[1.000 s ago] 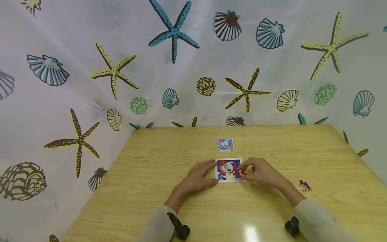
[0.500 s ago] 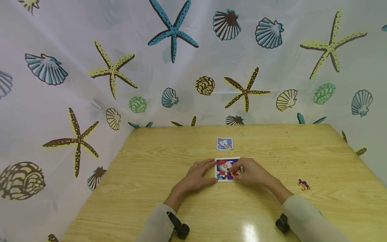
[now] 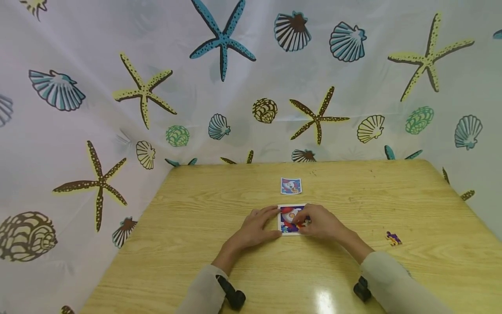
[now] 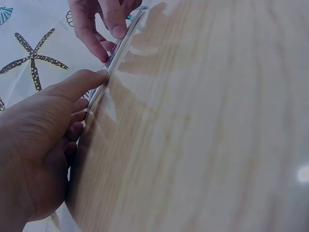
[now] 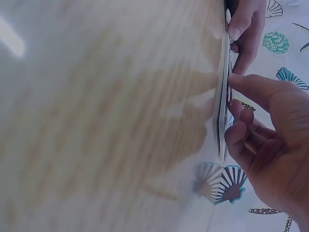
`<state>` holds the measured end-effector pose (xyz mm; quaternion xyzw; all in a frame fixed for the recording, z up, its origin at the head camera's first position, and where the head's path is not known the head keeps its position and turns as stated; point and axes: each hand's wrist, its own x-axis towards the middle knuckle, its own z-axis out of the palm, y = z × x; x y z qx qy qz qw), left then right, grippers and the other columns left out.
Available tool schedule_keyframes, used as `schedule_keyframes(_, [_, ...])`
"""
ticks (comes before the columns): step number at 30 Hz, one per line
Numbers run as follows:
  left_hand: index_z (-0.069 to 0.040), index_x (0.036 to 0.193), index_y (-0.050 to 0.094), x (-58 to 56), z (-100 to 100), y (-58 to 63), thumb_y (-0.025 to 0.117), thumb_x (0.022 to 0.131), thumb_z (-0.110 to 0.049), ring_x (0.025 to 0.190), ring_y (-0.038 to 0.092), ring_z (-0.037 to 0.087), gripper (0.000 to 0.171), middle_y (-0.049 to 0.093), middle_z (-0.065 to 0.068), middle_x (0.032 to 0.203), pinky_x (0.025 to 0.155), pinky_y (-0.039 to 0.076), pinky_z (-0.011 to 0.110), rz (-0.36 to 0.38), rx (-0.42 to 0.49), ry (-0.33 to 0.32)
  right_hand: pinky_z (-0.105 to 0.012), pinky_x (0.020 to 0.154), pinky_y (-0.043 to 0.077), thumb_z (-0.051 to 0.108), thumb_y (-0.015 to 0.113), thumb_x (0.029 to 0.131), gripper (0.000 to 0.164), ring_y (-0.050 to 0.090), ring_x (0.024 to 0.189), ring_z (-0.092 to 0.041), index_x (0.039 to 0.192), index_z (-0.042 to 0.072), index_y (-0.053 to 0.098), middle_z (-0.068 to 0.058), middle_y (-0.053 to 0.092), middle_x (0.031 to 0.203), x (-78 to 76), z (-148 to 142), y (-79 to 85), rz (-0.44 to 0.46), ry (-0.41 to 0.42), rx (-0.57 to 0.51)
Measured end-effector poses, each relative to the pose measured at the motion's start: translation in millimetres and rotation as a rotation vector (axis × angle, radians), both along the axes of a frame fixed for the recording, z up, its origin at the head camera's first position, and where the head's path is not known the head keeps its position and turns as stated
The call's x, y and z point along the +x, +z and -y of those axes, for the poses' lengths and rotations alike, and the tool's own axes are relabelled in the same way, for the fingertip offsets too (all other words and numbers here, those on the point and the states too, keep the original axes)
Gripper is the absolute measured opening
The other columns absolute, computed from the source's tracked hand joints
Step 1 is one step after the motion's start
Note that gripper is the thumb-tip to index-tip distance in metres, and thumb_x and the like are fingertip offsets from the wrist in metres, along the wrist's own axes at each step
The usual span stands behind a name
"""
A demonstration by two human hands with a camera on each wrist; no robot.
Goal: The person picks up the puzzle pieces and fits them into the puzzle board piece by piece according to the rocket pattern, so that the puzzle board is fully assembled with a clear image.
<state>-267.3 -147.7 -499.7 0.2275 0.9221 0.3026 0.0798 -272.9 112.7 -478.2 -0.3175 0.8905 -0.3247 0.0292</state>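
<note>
A small jigsaw puzzle in a white-rimmed tray [image 3: 292, 234] lies on the table, with a red, white and purple cartoon picture. My left hand [image 3: 256, 226] holds the tray's left side, thumb by the near corner and fingers by the far one. Over the right part of the picture, my right hand [image 3: 320, 221] pinches a puzzle piece [image 3: 301, 224] between thumb and index finger, low on the tray. Most of that piece is hidden by the fingers. In the right wrist view, the thumb and fingertips of the right hand [image 5: 270, 125] are right at the tray's surface.
A loose purple and yellow puzzle piece [image 3: 393, 238] lies on the table to the right. Beyond the tray is a small picture card [image 3: 291, 186] with a matching design. A white curtain [image 3: 243, 96] printed with starfish and shells surrounds the wooden table [image 3: 211, 192].
My right hand has moved left across the tray with the puzzle piece, from its right side to nearer the middle of the lower row. The left hand has stayed at the tray's left edge.
</note>
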Motion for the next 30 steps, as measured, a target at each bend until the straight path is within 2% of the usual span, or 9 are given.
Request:
schedule_keyframes(7, [-0.023,0.16,0.043,-3.2,0,1.5,0.071,0.096,-0.045,0.132,0.038,0.026,0.073,0.033,-0.003,0.168,0.113,0.031,0.054,-0.015,0.002,-0.009,-0.034,0.081,0.051,0.003,0.082,0.084,0.019,0.062,0.089,-0.019,0.102,0.009,0.081,-0.001,0.07,0.096,1.2,1,6.5,-0.009,-0.032,0.029])
schedule_keyframes(11, [-0.024,0.16,0.043,-3.3,1,2.3,0.071,0.096,-0.045,0.132,0.038,0.026,0.073,0.033,-0.003,0.168,0.113,0.031,0.054,-0.014,-0.002,-0.004,-0.032,0.079,0.049,0.003,0.082,0.084,0.017,0.06,0.089,-0.02,0.101,0.008,0.081,-0.001,0.07,0.096,1.7,2,8.4,0.002,-0.028,0.02])
schedule_keyframes(20, [-0.022,0.16,0.044,-3.0,1,2.2,0.07,0.096,-0.045,0.134,0.038,0.027,0.073,0.033,-0.001,0.168,0.115,0.029,0.054,-0.012,0.006,-0.02,-0.034,0.083,0.048,0.003,0.082,0.086,0.015,0.059,0.091,-0.021,0.102,0.005,0.082,-0.003,0.067,0.098,3.7,1,10.5,0.079,-0.042,-0.016])
schedule_keyframes(25, [-0.022,0.16,0.044,-3.0,1,1.8,0.07,0.096,-0.046,0.135,0.037,0.027,0.073,0.034,-0.001,0.168,0.114,0.03,0.054,-0.012,-0.002,-0.02,-0.04,0.091,0.048,0.006,0.079,0.091,0.018,0.058,0.099,-0.024,0.108,0.005,0.081,-0.006,0.068,0.106,6.7,-2,11.2,0.12,-0.027,-0.021])
schedule_keyframes(30, [-0.021,0.16,0.044,-3.2,1,0.6,0.07,0.097,-0.045,0.134,0.038,0.027,0.072,0.034,0.0,0.168,0.115,0.029,0.054,-0.012,-0.012,-0.02,-0.047,0.097,0.048,0.009,0.072,0.097,0.017,0.059,0.106,-0.026,0.111,0.006,0.081,-0.008,0.068,0.116,9.2,-6,13.1,0.102,0.021,0.018])
